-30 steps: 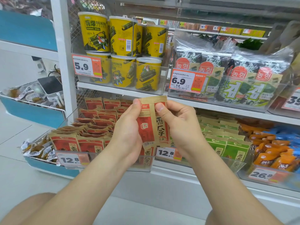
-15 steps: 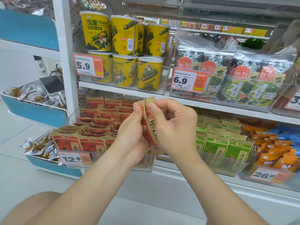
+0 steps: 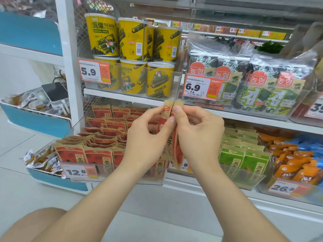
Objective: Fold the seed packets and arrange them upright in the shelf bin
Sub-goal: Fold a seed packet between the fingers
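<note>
Red-and-kraft seed packet folded lengthwise, pinched by left hand, right hand fingers

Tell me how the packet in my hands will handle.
Probably pliable: the red packet bends lengthwise between the left hand and right hand. Likely light: fingertips alone hold it. Stood up, it may slump like the packets in the bin.

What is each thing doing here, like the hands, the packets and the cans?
Held packet: folded lengthwise, upright.
Left hand: pinching the held packet.
Right hand: pinching the held packet.
Red packets: front row upright, others lying jumbled.
Green packets: standing upright.
Yellow cans: stacked two high, closed.
</note>
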Tool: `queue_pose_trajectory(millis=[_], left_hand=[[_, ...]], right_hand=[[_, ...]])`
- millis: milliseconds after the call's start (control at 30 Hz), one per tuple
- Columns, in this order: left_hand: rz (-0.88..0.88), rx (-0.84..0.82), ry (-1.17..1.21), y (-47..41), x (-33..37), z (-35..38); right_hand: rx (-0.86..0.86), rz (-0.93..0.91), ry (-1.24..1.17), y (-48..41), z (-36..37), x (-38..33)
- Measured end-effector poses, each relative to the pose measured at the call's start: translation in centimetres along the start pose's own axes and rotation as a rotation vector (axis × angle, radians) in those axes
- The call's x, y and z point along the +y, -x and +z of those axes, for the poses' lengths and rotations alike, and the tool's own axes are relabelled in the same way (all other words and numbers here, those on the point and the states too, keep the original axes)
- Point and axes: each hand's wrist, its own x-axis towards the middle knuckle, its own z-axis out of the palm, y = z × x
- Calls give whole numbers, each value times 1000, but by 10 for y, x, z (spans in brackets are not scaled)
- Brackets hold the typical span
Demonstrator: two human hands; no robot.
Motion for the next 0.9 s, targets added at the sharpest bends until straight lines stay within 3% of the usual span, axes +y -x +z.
queue_pose_trajectory(millis=[200, 367, 433, 700, 833, 900], left_hand=[[92, 79, -73, 2, 0, 0], [-191, 71, 314, 0, 4, 3], [-239, 31, 366, -2, 7, 0], [-78, -38, 193, -4, 9, -7], [-225, -160, 189, -4, 12, -10], [-227, -190, 109, -5, 9, -11]], right_hand=[[-98, -19, -35, 3, 2, -1], [-67, 30, -90, 3, 5, -1], [-70, 51, -104, 2, 4, 0], [-47, 85, -144, -8, -4, 5], [-60, -55, -58, -13, -8, 9], [-75, -37, -68, -14, -9, 8]])
